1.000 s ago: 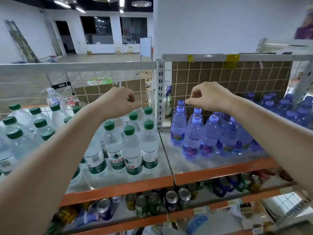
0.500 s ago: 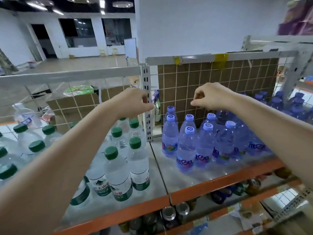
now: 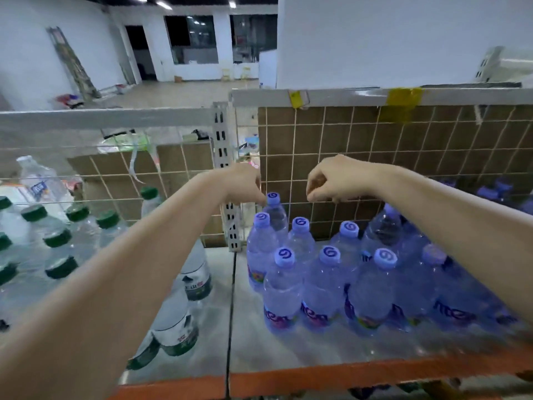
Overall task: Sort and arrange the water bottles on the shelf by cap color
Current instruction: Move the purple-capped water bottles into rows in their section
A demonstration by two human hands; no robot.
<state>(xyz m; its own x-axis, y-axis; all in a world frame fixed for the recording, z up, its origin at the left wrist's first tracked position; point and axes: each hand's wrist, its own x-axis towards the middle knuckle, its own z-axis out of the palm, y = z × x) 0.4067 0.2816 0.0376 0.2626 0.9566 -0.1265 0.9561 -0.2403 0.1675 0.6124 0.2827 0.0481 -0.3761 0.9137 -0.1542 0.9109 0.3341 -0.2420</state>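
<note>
Shelf, metal deck with an orange front rail, split by a slotted upright post into two bays. Left bay: green-capped bottles, clear bodies with green-and-white labels, standing in loose rows; several are blurred or hidden behind the left forearm. Right bay: purple-capped bottles, tinted bodies, spiral mark on each cap, packed close and touching one another, back row against the wire-grid panel faced with brown board. As they lie now the two cap colours appear separated by bay. Left hand: reaches across the post, fingers curled downward, fingertips touching the side of the cap of the rear purple bottle; a closed pinch on the cap is not plainly shown, so the grip cannot be confirmed. Right hand: hovers above the purple group, fingers curled, holding nothing visible. Handling, by judgement: bottles look full, hence moderately heavy for their size; thin plastic walls will give under a squeeze; smooth surface may slip. Best taken at the ridged cap or the stiff neck just below it, lifted straight up, since neighbours crowd the body and a sideways pull could topple them.
</note>
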